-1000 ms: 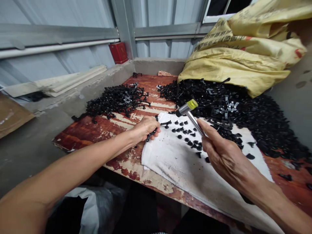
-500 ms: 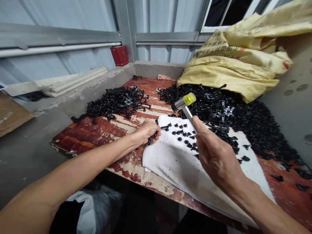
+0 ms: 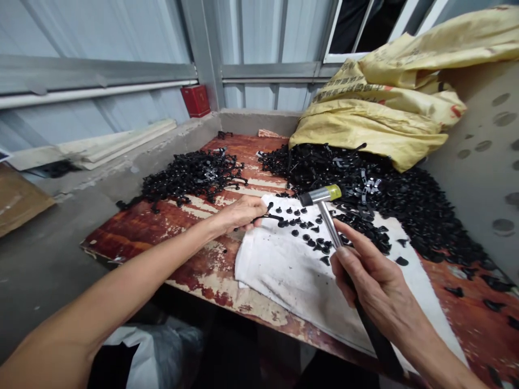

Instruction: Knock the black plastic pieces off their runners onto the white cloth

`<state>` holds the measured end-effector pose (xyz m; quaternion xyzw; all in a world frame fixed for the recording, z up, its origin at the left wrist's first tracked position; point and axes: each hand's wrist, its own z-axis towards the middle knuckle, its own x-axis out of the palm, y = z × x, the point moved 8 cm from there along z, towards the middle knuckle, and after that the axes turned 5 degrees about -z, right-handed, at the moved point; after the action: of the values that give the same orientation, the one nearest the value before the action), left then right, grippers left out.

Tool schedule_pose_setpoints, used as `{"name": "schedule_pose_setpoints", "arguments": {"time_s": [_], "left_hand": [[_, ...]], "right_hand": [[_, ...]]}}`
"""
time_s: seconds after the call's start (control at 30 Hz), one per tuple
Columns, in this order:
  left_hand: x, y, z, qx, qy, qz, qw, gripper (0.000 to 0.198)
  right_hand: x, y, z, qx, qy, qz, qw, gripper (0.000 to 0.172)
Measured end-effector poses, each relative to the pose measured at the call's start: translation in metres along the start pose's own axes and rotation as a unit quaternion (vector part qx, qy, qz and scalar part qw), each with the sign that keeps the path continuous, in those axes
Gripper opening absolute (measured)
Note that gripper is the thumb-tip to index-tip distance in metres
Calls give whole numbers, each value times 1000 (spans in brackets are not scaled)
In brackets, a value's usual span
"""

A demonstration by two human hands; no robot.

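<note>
In my left hand (image 3: 243,212), at the left edge of the white cloth (image 3: 279,270), is a black jointed part (image 3: 271,216) with thin arms sticking out past the fingers. My right hand (image 3: 368,265) is wrapped round a small mallet (image 3: 330,221) with a metal head, one yellow face and one black face. The mallet's head is raised over the cloth, apart from the pieces below. Several small black round pieces with stems (image 3: 310,237) stand or lie on the cloth between my hands.
A heap of black jointed parts (image 3: 194,175) lies on the worn red board (image 3: 211,270) at the left. A larger black heap (image 3: 421,210) spills from a yellow sack (image 3: 373,119) at the right. A red box (image 3: 195,100) sits on the ledge by the wall corner.
The mallet has turned and its head has dropped a little and shifted right. The part in my left hand has been turned, and its arms now reach over the cloth.
</note>
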<state>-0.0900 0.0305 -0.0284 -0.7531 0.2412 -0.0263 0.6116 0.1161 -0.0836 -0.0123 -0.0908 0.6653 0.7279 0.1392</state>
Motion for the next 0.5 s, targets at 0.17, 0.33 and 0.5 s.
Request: {"name": "schedule_pose_setpoints", "arguments": {"time_s": [0.17,0.33,0.5], "left_hand": [[0,-10,19,48,40,68,996,19],[2,-9,28,51,73,77,993,20],[3,-6,32,67,96,82,990,23]], "right_hand": [[-2,-31,-9,82,-10,69,994,63],[-5,-45,-13,119,-25,111,986,63],[-4,-48,-13,140,-23,146,979,65]]}}
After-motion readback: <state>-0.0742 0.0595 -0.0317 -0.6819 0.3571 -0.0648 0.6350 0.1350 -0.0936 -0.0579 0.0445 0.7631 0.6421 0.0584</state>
